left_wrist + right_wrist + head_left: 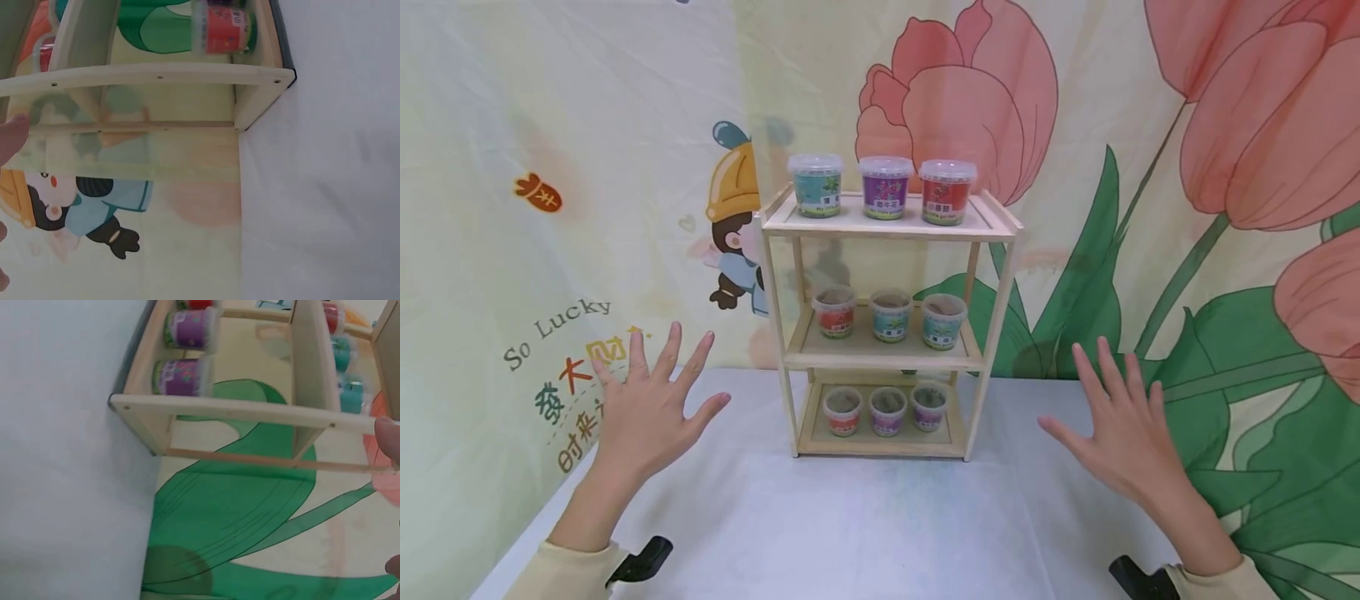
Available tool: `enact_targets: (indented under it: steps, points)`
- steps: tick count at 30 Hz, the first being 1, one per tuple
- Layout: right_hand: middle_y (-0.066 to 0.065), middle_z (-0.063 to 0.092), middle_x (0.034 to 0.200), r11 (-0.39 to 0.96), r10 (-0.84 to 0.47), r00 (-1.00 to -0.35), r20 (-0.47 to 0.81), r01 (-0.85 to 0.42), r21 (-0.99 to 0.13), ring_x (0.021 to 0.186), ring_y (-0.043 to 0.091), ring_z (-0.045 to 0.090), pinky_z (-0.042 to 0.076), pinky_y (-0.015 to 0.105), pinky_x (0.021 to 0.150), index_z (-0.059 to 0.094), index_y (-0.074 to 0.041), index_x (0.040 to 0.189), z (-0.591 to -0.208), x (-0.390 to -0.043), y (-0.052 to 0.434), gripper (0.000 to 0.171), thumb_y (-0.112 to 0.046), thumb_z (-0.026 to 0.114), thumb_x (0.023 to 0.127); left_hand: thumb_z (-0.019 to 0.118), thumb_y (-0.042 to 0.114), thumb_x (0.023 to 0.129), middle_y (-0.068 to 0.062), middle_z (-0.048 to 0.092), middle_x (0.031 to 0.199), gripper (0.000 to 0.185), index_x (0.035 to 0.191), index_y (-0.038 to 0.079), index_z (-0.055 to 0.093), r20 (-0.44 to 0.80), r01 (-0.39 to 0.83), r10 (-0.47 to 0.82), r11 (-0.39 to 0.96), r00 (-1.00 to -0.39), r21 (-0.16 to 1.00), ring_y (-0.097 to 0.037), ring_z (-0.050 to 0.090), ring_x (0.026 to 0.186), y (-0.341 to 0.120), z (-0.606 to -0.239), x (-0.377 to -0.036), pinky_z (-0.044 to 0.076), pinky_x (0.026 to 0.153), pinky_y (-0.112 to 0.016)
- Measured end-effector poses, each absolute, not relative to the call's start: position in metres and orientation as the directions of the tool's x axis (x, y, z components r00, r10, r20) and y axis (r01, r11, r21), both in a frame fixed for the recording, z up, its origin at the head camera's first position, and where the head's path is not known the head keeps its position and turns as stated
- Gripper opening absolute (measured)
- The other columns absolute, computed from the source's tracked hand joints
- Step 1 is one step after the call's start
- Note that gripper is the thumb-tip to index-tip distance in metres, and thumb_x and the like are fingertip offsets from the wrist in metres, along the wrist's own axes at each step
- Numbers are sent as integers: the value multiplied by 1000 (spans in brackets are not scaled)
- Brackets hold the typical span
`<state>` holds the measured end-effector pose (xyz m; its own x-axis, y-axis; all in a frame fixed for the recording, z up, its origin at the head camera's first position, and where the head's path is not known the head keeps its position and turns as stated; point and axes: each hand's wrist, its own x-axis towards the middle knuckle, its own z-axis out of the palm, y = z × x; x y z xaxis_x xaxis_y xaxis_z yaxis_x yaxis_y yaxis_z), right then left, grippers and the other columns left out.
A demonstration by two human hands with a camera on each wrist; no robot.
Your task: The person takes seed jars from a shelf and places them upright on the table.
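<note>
Both hands held over table, fingers spread, nothing gripped: left hand, right hand, well apart. Between them, wooden shelf loaded with small lidded pots; top row judged easily toppled if frame is knocked.

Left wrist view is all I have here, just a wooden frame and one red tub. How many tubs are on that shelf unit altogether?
Observer: Nine tubs, three on each of three tiers of the wooden shelf unit.
Operator: Are the hands holding anything?
Observer: No. The left hand and right hand are both spread open, one on either side of the unit, touching nothing.
Operator: What is on the top tier?
Observer: From left to right, a teal tub, a purple tub and a red tub, all lidded.
</note>
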<state>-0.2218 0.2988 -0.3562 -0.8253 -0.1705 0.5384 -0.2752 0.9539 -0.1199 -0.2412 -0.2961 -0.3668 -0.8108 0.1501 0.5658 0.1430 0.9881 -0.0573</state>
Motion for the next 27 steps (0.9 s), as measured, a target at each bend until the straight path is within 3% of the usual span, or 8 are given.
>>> enact_targets:
  steps: [4, 10, 13, 16, 20, 27]
  points:
    - [17, 10, 178, 937, -185, -793, 580, -320, -139, 156, 57, 16, 24, 87, 109, 13, -22, 173, -340, -221, 285, 109, -60, 75, 92, 63, 64, 96, -23, 20, 174, 95, 172, 36, 13, 582, 183, 150, 983, -799, -1, -66, 8, 153, -282, -361, -246, -12, 113, -86]
    - [17, 28, 171, 884, -211, -743, 635, -423, -201, 148, 50, 34, 47, 78, 88, 20, -25, 172, -316, -216, 256, 102, -45, 80, 93, 63, 57, 101, -24, 25, 172, 88, 172, 33, 16, 581, 295, 133, 936, -803, 192, -63, 25, 151, -261, -357, -253, 10, 113, -89]
    - [19, 39, 163, 842, -227, -700, 677, -490, -224, 142, 46, 41, 50, 73, 87, 25, -26, 171, -306, -215, 242, 100, -35, 84, 91, 63, 53, 103, -21, 27, 172, 86, 172, 33, 15, 571, 340, 118, 891, -812, 299, -55, 30, 153, -250, -358, -257, 21, 115, -84]
    - [18, 47, 152, 797, -243, -658, 713, -555, -240, 123, 35, 54, 54, 61, 85, 30, -25, 169, -297, -215, 228, 98, -26, 86, 89, 64, 49, 105, -17, 30, 172, 85, 172, 32, 14, 581, 391, 117, 842, -805, 372, -49, 36, 153, -242, -360, -263, 33, 114, -78]
    - [14, 51, 146, 727, -269, -647, 714, -623, -290, 110, 25, 61, 59, 45, 81, 34, -23, 167, -286, -219, 211, 91, -19, 84, 92, 67, 38, 105, -17, 41, 167, 82, 172, 28, 21, 613, 476, 114, 744, -782, 469, -46, 46, 147, -232, -363, -270, 41, 112, -74]
    - [10, 58, 143, 560, -322, -662, 677, -710, -427, 116, 26, 68, 64, 46, 90, 40, -22, 164, -250, -226, 173, 78, -18, 79, 97, 65, 23, 108, -20, 50, 160, 70, 168, 26, 30, 600, 545, 81, 525, -796, 653, -45, 58, 136, -213, -367, -279, 49, 110, -64]
